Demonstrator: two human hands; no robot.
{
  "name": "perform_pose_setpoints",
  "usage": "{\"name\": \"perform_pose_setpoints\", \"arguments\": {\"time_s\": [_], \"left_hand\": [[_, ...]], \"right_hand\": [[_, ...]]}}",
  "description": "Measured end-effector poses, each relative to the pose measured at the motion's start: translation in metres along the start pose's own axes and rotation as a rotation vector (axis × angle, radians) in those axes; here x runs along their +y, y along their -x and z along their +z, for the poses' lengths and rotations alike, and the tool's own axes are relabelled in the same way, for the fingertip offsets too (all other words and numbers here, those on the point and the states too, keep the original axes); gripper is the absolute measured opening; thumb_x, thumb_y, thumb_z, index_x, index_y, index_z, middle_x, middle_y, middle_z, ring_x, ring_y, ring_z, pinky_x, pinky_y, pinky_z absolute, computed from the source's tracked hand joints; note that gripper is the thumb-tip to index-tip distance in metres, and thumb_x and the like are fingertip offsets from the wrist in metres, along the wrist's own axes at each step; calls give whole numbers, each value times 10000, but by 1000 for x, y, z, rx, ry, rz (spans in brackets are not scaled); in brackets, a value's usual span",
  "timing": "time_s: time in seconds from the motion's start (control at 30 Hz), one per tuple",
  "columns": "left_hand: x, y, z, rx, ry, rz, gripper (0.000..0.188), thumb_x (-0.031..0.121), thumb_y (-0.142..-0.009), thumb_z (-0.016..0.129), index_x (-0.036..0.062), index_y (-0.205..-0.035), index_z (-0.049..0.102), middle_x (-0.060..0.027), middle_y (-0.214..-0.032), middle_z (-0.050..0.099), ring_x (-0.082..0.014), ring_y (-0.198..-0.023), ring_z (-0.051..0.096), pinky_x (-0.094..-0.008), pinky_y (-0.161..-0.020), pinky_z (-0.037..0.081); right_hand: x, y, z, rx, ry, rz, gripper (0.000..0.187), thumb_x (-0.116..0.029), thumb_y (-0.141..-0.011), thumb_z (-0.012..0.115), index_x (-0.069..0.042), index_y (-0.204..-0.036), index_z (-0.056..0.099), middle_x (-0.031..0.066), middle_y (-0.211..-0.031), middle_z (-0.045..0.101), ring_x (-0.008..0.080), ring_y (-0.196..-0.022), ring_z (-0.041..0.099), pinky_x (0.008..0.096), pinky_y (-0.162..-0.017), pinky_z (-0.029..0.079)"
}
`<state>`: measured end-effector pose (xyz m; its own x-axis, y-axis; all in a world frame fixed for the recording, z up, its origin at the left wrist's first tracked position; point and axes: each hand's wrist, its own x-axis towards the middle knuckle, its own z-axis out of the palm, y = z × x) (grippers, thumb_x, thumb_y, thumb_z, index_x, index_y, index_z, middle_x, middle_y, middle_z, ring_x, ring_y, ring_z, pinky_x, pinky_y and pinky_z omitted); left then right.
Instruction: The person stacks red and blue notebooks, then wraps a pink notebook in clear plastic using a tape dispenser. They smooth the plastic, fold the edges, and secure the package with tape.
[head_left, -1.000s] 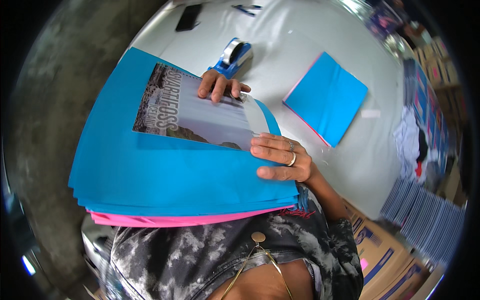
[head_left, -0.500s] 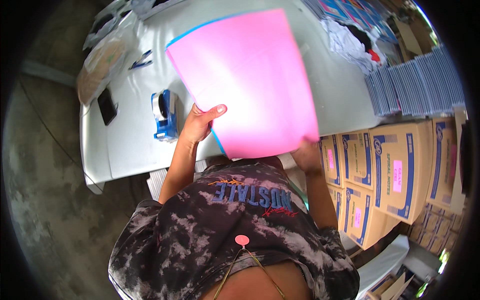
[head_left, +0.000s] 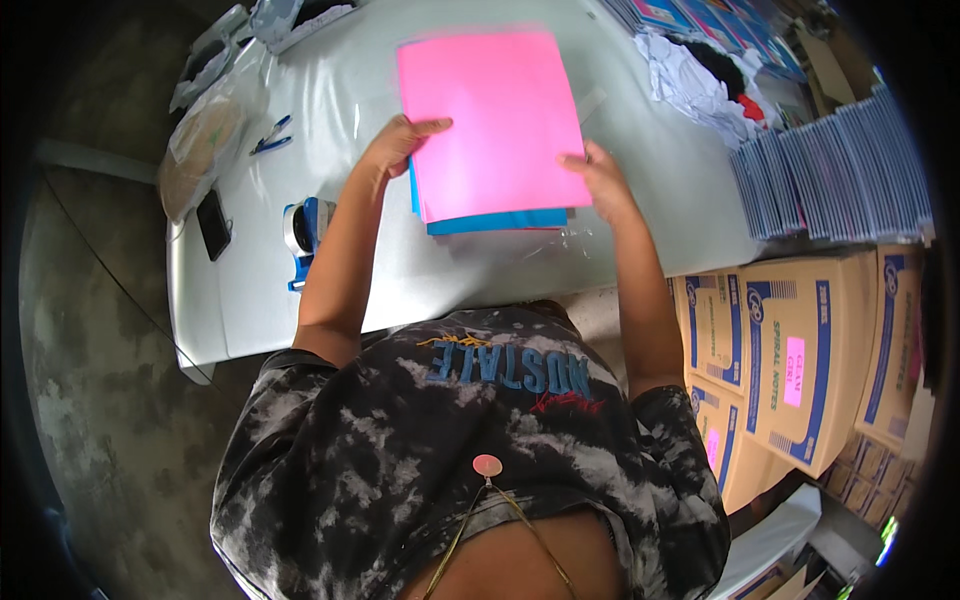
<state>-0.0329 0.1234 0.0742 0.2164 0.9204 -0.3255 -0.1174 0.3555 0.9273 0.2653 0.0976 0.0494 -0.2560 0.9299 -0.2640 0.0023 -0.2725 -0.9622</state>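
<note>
Both my hands grip a stack of coloured sheets at its side edges, above the white table. A pink sheet (head_left: 495,130) lies on top, and blue sheets (head_left: 497,221) jut out below its near edge and at the left. My left hand (head_left: 398,143) holds the left edge, thumb on the pink face and fingers underneath. At the right edge my right hand (head_left: 602,180) pinches the stack with its thumb on top. The fingertips under the sheets are hidden. A blue tape dispenser (head_left: 302,240) stands beside my left forearm, which partly covers it.
On the white table (head_left: 250,310) lie a black phone (head_left: 213,225), a blue pen-like tool (head_left: 270,138) and a plastic-wrapped brown bundle (head_left: 200,150). Crumpled white cloth or paper (head_left: 690,85) sits at the back right, near a row of notebooks (head_left: 830,170). Cardboard boxes (head_left: 800,350) are stacked at the right.
The sheets have moved away from my body, out over the table, and now lie squarer to me. Blue sheets show below the pink one. Both hands moved forward with them.
</note>
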Motion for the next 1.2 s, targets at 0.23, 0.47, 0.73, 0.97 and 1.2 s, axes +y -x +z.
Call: {"name": "perform_pose_setpoints", "arguments": {"time_s": [0.23, 0.47, 0.73, 0.97, 1.2], "left_hand": [[-70, 18, 24, 639, -1289, -237, 816, 553, -718, 654, -40, -1233, 433, -230, -1177, 476, -350, -1107, 463, -403, -857, 439], [-117, 26, 45, 674, -1002, -204, 985, 492, -750, 637, -132, -1326, 137, -311, -1277, 306, -423, -1162, 343, -499, -930, 378], [-77, 15, 22, 523, -599, -472, 862, 424, -689, 729, -133, -1208, 323, -279, -1146, 418, -355, -1039, 457, -419, -832, 445], [-86, 10, 11, 431, -251, -353, 446, 352, -714, 732, -57, -873, 653, -124, -764, 635, -192, -640, 604, -333, -595, 499], [-69, 24, 42, 135, -19, -118, 411, 230, -808, 663, -62, -1083, 574, -104, -995, 610, -152, -844, 573, -277, -737, 467]], "right_hand": [[71, -3, 10, 277, 804, 95, 675, -212, -741, 676, 38, -1280, 357, 303, -1153, 479, 383, -1121, 463, 423, -966, 368], [63, -11, 52, 193, 468, 95, 899, -243, -754, 668, 144, -1348, 115, 357, -1339, 276, 446, -1266, 272, 440, -1045, 260], [49, -33, 48, 207, 695, 297, 890, -291, -686, 735, 139, -1283, 235, 376, -1288, 304, 463, -1225, 303, 471, -1038, 244], [70, -47, 21, 224, 380, 143, 483, -290, -623, 759, 30, -955, 615, 231, -957, 628, 342, -910, 608, 389, -808, 480], [106, -54, 7, 277, 538, 94, 334, -202, -660, 752, -2, -908, 649, 122, -837, 671, 216, -765, 643, 341, -714, 511]]}}
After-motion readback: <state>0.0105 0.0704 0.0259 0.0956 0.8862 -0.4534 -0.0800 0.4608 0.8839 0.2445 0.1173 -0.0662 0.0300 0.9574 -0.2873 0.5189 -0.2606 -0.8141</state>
